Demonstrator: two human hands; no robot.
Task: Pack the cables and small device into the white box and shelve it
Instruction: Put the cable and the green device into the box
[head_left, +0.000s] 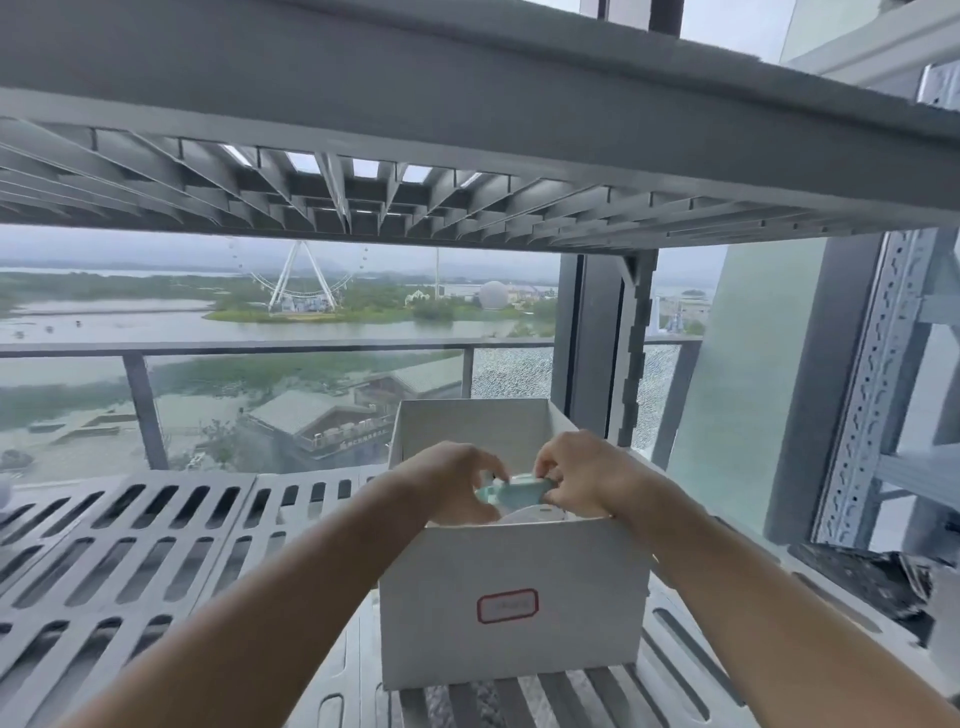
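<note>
- Head view: the white box (514, 587) stands open-topped on the slotted shelf (130, 545), its red-bordered label (507, 605) facing the person.
- The left hand (457, 483) and right hand (587, 478) both pinch a pale green item (522, 488) just over the box's opening, with something white beneath it.
- Packing looks unfinished: the item is not yet released, and no cables can be made out.
- A dark object (872, 577) lies right of the box, and the upper shelf (467, 130) spans overhead.

The left hand (457, 486) and right hand (589, 480) are bare; behind the hands, both forearms (270, 613) are bare too, uncovered all the way to the view's lower edge.
</note>
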